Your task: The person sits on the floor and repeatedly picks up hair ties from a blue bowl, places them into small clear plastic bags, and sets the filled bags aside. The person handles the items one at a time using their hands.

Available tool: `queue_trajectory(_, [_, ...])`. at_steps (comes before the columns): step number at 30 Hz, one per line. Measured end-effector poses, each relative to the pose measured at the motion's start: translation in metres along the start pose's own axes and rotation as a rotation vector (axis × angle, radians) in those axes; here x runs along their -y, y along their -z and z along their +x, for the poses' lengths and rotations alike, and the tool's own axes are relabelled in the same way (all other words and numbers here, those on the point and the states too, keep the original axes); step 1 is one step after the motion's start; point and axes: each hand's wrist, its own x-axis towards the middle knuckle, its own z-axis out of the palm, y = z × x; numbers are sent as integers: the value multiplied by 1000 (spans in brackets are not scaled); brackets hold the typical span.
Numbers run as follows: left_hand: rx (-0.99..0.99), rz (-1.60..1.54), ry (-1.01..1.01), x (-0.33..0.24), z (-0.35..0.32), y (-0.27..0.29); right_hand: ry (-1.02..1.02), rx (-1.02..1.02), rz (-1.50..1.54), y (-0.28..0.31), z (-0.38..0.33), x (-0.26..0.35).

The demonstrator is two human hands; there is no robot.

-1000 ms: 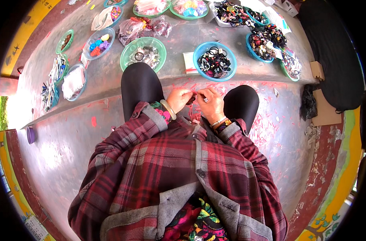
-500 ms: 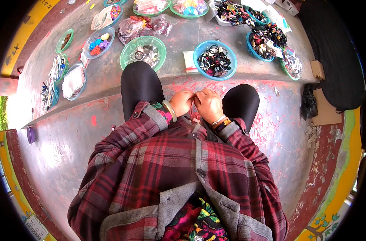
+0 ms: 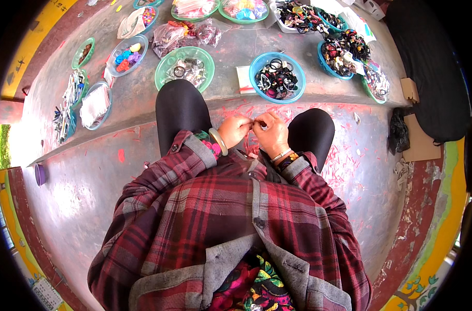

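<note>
Between my knees, my left hand (image 3: 234,130) and my right hand (image 3: 271,135) meet at the fingertips. Both are pinched closed around something too small to make out. The right thumb and forefinger form a ring. A pale bangle (image 3: 219,141) circles my left wrist, and a light band sits on my right. Beyond the hands, a blue basket (image 3: 253,92) holds black hair ties and small dark pieces. Left of it, a green basket (image 3: 159,78) contains clear-wrapped small parts and a dark ring.
Several more baskets line the raised step: one with colourful pieces (image 3: 126,65), one with white strips (image 3: 96,103), and a blue one with hair ties (image 3: 326,67). Pink scraps (image 3: 344,160) litter the floor. A black bag (image 3: 399,132) and cardboard (image 3: 420,142) lie at right; a purple cup (image 3: 40,174) is far left.
The fingers of my right hand have curled into a more open ring, and its thumb and forefinger show more clearly. The fingertips still meet in the same place.
</note>
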Motion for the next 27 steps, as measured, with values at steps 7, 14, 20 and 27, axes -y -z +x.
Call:
queue_trajectory(7, [28, -273, 89, 20, 1, -2, -276, 28, 427, -8, 1, -18])
queue_trajectory(14, [-18, -869, 306, 14, 1, -2, -489, -33, 792, -14, 2, -36])
queue_trajectory(20, [-136, -1000, 359, 14, 3, 3, -498, -144, 859, -14, 3, -45])
queue_trajectory(27, [-340, -1068, 360, 21, 4, 11, -376, -235, 832, -8, 6, -44])
